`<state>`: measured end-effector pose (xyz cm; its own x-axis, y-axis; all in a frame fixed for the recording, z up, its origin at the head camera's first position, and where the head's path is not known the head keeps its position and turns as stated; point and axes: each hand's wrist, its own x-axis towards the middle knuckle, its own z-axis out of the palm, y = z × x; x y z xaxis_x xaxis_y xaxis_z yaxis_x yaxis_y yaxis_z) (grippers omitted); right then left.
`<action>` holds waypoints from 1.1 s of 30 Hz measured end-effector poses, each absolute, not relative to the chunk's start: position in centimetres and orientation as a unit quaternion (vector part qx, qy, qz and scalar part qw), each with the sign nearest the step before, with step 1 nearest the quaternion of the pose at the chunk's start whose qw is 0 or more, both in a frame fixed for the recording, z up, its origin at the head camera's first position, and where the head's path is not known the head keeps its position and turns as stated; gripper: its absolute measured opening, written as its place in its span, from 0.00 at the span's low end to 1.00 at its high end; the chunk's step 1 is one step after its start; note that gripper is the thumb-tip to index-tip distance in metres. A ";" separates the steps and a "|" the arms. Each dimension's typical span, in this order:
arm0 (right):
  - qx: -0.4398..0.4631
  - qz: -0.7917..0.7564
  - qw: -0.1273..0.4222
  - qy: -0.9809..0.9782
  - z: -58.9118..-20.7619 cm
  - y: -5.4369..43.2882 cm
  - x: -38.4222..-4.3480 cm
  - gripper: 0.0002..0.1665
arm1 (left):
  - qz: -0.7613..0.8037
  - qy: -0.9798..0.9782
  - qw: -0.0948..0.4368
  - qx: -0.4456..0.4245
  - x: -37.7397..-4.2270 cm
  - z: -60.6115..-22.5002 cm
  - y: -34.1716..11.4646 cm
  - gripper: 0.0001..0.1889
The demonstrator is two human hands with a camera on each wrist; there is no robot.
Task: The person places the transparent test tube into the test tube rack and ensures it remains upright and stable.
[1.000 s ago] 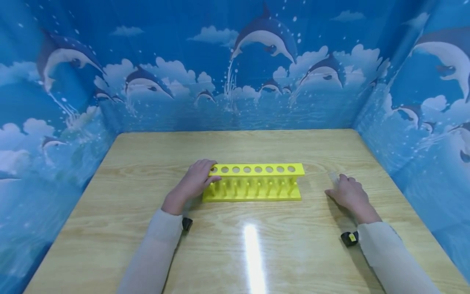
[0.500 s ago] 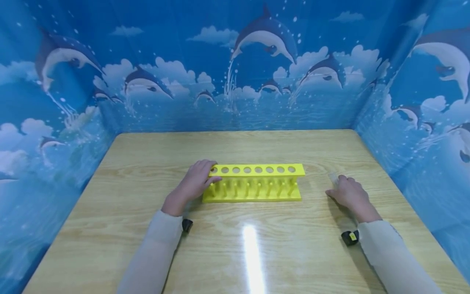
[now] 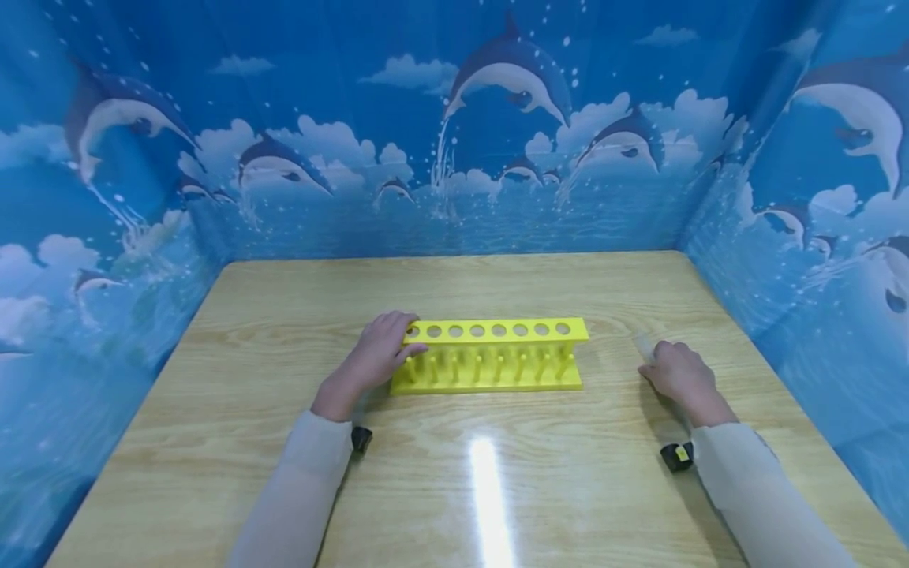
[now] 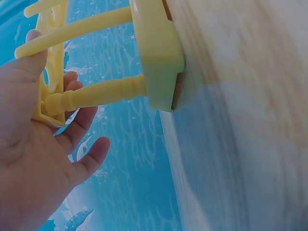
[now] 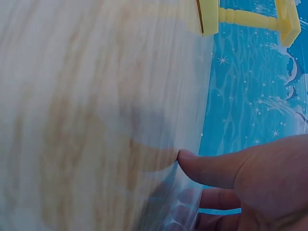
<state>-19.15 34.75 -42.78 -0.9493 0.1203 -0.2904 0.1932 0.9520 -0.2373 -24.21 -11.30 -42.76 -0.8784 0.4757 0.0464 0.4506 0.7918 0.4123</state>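
My left hand [image 3: 376, 351] is clamped on the yellow rack [image 3: 490, 342], gripping the left end of its top bar with the thumb on the near side and fingers over the top. The rack stands upright on the wooden surface [image 3: 582, 489], stretching from that hand toward 3 o'clock. Its top bar has a row of round holes, with short pegs [image 3: 478, 365] standing below on the base. From my left wrist, the turned post [image 4: 98, 93] at the rack's end shows close by my palm, and one finger stands off clear of the rack.

My right hand [image 3: 678, 375] is low over the surface, well apart from the rack, at its 3 o'clock. Thumb and fingers are together on a clear tube [image 3: 644, 345], which pokes out past them toward 11 o'clock; the rest of it is hidden or too faint to make out.

Both my arms wear pale sleeves [image 3: 301, 473], with a small black box [image 3: 676, 457] at each wrist. A blue dolphin curtain [image 3: 341, 229] hangs from 9 through 12 to 3 o'clock.
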 end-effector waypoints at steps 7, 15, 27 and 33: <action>0.105 -0.136 0.143 0.975 -42.8 34.7 -19.3 0.20 | 0.213 0.945 0.025 0.248 -24.2 -42.7 -11.4 0.32; 0.108 -0.147 0.145 0.972 -42.8 34.7 -19.4 0.20 | 0.212 0.946 0.023 0.243 -24.1 -42.8 -11.3 0.31; 0.098 -0.149 0.155 0.972 -42.5 34.6 -19.3 0.21 | 0.211 0.949 0.027 0.235 -23.9 -42.9 -11.2 0.30; 0.090 -0.152 0.148 0.973 -42.5 34.6 -19.4 0.24 | 0.210 0.949 0.025 0.234 -23.9 -42.8 -11.1 0.30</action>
<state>-19.37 34.58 -42.50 -0.9399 0.1297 -0.3158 0.2200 0.9375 -0.2696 -23.88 -11.11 -42.76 -0.8895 0.4541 0.0513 0.4333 0.8026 0.4099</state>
